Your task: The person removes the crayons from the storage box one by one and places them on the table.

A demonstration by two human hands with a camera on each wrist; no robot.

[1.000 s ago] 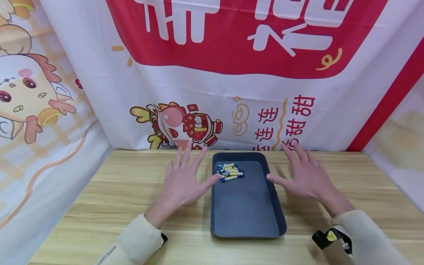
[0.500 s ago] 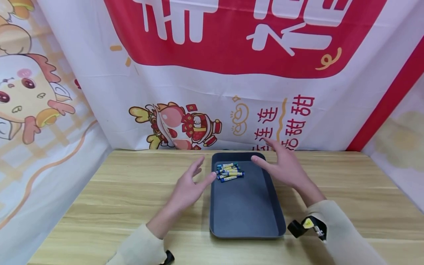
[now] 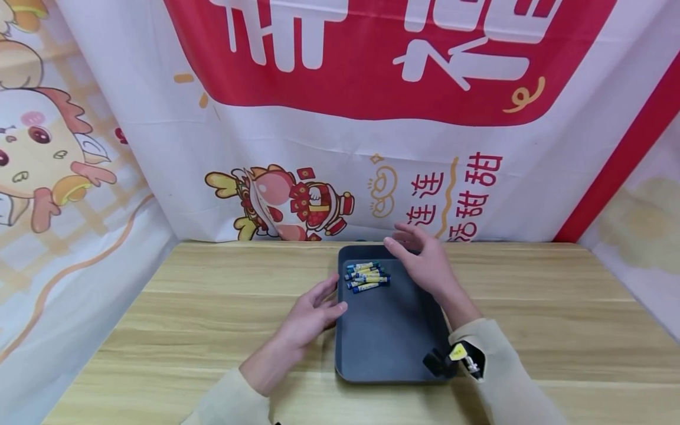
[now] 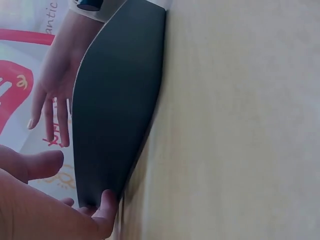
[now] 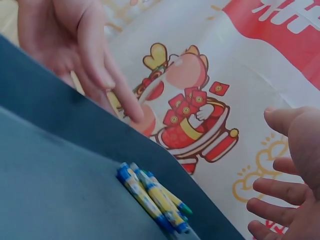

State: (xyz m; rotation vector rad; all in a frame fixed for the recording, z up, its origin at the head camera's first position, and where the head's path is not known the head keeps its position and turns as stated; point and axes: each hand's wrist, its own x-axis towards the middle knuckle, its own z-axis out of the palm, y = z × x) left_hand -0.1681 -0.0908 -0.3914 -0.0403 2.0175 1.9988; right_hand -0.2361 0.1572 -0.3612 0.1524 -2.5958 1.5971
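A dark grey rectangular tray (image 3: pixel 388 345) lies lengthwise on the wooden table. Near its far left corner is a small pile of crayons (image 3: pixel 368 279) in yellow and blue wrappers, one with a green end (image 5: pixel 186 208). My left hand (image 3: pixel 305 321) is at the tray's left side, fingertips against the outer wall and thumb above the rim. In the left wrist view those fingers (image 4: pixel 106 210) reach low on the wall, with the thumb held apart from it. Over the far right part of the tray is my right hand (image 3: pixel 427 265), fingers loosely bent and holding nothing.
A printed cloth (image 3: pixel 366 141) in white and red hangs straight behind the table's far edge. Another cloth with a cartoon figure (image 3: pixel 37 147) hangs along the left. Wooden tabletop (image 3: pixel 542 319) extends on both sides of the tray. A black wrist device (image 3: pixel 451 359) sits at my right cuff.
Both hands have come inward from their spread position. The left has lowered to the tray's left wall, and the right has moved left over the far end. Tray and crayons stay put.
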